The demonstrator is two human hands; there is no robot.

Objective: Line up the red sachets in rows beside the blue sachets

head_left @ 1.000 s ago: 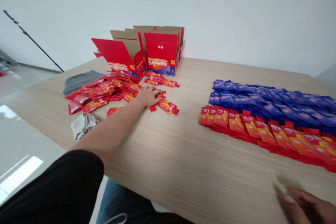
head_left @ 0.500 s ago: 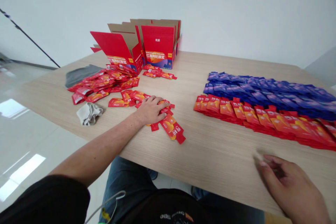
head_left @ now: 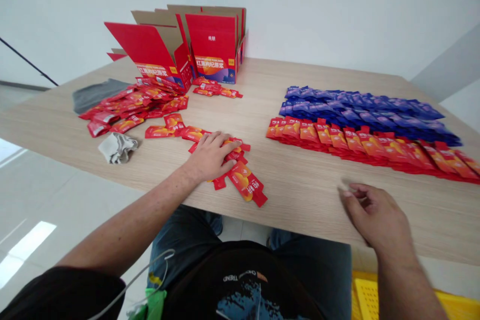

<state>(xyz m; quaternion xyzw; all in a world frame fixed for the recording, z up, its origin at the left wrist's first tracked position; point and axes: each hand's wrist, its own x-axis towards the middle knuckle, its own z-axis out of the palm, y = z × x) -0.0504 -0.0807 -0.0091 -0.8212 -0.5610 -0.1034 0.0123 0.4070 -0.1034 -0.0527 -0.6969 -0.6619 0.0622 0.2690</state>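
Observation:
My left hand (head_left: pixel 213 154) lies palm down with fingers spread over a loose group of red sachets near the table's front edge. One red sachet (head_left: pixel 245 180) sticks out to the right of it, spout toward me. More red sachets (head_left: pixel 193 133) show at its upper left, while those under the palm are partly hidden. My right hand (head_left: pixel 380 217) is over the table's right front, fingers loosely curled, thumb a little apart from the forefinger. I see nothing in it. Beyond it lies a row of overlapping red sachets (head_left: pixel 352 140), with rows of blue sachets (head_left: pixel 345 110) behind.
Red cardboard boxes (head_left: pixel 212 42) with raised flaps stand at the back left. Before them are a heap of red sachets (head_left: pixel 138 100), a grey cloth (head_left: pixel 97 94) and a crumpled whitish cloth (head_left: pixel 118 147). A yellow crate (head_left: pixel 367 297) sits below the table at right.
My right hand has moved left and away from me over the table, its fingers still curled. My left hand stays on the red sachets. The view has shifted, bringing the yellow crate into sight.

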